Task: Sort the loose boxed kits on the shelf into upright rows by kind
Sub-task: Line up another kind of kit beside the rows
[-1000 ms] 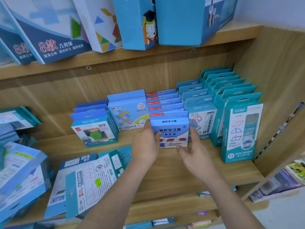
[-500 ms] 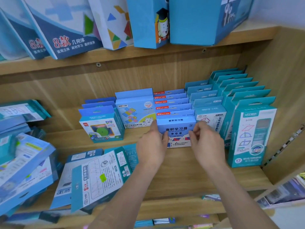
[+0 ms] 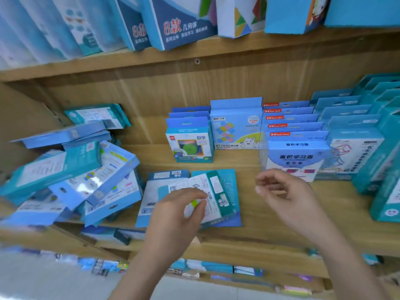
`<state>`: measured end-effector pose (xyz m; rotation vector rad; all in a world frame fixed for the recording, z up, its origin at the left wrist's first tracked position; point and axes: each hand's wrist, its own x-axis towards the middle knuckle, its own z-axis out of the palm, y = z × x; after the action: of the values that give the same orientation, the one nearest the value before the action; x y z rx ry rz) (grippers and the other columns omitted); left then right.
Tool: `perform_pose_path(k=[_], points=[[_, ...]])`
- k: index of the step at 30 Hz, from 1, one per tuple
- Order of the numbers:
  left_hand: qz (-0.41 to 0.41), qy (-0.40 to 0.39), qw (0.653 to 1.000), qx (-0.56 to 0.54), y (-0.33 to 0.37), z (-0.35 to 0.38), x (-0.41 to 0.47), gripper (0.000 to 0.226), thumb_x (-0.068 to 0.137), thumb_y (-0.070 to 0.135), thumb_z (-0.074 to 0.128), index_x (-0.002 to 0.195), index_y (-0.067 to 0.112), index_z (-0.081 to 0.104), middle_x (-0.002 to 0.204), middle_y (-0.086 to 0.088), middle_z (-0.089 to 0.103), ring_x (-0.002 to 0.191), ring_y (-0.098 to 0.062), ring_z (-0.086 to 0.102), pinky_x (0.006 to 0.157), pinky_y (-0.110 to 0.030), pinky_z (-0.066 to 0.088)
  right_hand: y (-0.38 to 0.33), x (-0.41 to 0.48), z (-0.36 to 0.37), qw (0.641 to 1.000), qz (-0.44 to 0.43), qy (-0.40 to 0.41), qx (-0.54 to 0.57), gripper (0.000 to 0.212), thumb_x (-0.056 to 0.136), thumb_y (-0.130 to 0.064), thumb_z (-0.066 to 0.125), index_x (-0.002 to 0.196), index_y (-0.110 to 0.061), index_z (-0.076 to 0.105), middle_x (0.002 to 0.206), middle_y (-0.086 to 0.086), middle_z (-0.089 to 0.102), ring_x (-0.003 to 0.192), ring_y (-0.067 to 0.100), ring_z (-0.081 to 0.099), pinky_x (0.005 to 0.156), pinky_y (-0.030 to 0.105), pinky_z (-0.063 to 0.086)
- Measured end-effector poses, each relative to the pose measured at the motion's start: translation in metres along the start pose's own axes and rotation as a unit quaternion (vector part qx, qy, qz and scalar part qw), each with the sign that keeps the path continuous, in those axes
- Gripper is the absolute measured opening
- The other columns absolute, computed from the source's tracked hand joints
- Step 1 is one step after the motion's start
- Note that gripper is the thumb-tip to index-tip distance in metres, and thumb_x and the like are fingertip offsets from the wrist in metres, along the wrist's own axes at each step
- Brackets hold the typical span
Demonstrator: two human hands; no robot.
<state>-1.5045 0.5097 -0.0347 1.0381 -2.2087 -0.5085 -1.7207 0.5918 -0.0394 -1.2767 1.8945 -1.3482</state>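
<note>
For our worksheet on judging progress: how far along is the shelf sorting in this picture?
Done: upright rows stand at the back right, a blue box fronting one. In hand: the left hand reaches onto the flat kits at the front of the shelf, grip unclear; the right hand hovers empty. Left: those flat kits and the jumbled pile at the left.

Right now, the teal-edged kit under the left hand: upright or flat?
Flat. The teal-edged kit lies broad side up atop another flat box on the shelf.
</note>
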Motion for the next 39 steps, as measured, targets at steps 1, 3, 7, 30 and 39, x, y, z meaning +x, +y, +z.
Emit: perform_pose_path(k=[1, 3, 7, 30, 39], points=[[0.003, -0.008, 1.0, 0.024, -0.013, -0.006, -0.007, 0.021, 0.076, 0.03, 0.068, 0.097, 0.029, 0.071, 0.103, 0.02, 0.066, 0.098, 0.003, 0.056, 0.087, -0.002, 0.036, -0.001, -0.001, 0.013, 1.0, -0.002, -0.021, -0.006, 0.023, 0.082, -0.014, 0.07, 0.091, -0.034, 0.064, 0.089, -0.014, 0.068, 0.08, -0.003, 0.061, 0.071, 0.01, 0.047], [-0.003, -0.06, 0.995, 0.08, -0.036, -0.008, -0.019, 0.047, 0.072, 0.042, 0.073, 0.117, 0.029, 0.064, 0.124, 0.012, 0.06, 0.117, -0.001, 0.048, 0.102, -0.012, 0.031, 0.0, -0.003, 0.036, 0.998, 0.009, -0.049, -0.032, 0.028, 0.083, -0.018, 0.07, 0.104, -0.035, 0.063, 0.1, -0.018, 0.066, 0.09, -0.004, 0.06, 0.082, 0.021, 0.05], [0.027, -0.144, 0.973, 0.176, -0.061, 0.008, -0.037, 0.088, 0.073, 0.062, 0.063, 0.147, 0.031, 0.025, 0.157, 0.005, 0.016, 0.145, -0.016, 0.013, 0.113, -0.034, 0.025, -0.005, -0.007, 0.067, 0.995, 0.03, -0.073, -0.063, 0.034, 0.087, -0.018, 0.065, 0.119, -0.028, 0.059, 0.11, -0.015, 0.066, 0.098, -0.002, 0.061, 0.09, 0.025, 0.05], [-0.087, 0.05, 0.946, -0.307, -0.038, -0.062, 0.018, 0.045, 0.079, 0.02, 0.074, 0.116, 0.035, 0.053, 0.113, 0.025, 0.058, 0.108, 0.005, 0.054, 0.077, -0.015, 0.051, -0.067, -0.02, 0.082, 0.967, 0.041, 0.114, 0.226, 0.014, 0.079, -0.017, 0.068, 0.093, -0.021, 0.069, 0.085, -0.01, 0.075, 0.079, 0.005, 0.069, 0.066, 0.014, 0.052], [-0.155, -0.095, 0.898, -0.401, -0.038, -0.047, -0.006, 0.032, 0.083, 0.023, 0.066, 0.115, 0.022, 0.061, 0.093, 0.006, 0.074, 0.088, -0.011, 0.069, 0.077, -0.027, 0.056, -0.07, -0.03, 0.089, 0.938, 0.12, 0.101, 0.308, 0.04, 0.07, -0.029, 0.065, 0.105, -0.009, 0.067, 0.093, 0.005, 0.075, 0.086, 0.018, 0.072, 0.065, 0.019, 0.055]])
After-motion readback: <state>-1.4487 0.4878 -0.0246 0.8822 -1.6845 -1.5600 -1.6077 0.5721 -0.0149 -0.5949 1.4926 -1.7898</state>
